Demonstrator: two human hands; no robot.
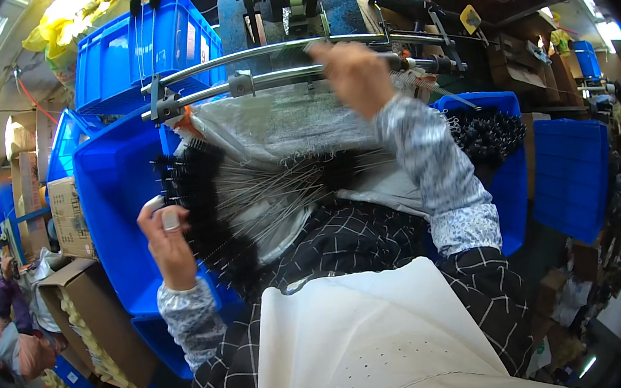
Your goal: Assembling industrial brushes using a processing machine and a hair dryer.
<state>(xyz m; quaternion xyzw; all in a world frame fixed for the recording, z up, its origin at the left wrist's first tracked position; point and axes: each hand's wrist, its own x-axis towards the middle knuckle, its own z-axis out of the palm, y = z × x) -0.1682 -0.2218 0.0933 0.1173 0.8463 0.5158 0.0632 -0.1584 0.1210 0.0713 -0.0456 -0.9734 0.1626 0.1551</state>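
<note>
My left hand (168, 245) is closed on the black bristle end of a bundle of wire-stemmed brushes (208, 205), at the edge of a blue crate (117, 208). The thin metal stems fan out to the right across a grey sheet (280, 125) on my lap. Raised to the machine, my right hand (352, 74) rests against its curved metal rails (249, 55), fingers curled; what it holds is hidden. Both forearms wear patterned sleeve covers.
Another blue crate (492, 142) of black brushes sits at my right, with a blue stack (572, 172) beyond. More blue crates (144, 48) stand behind the machine (288, 1). Cardboard boxes (96, 326) and a crouching person (13, 343) are at left.
</note>
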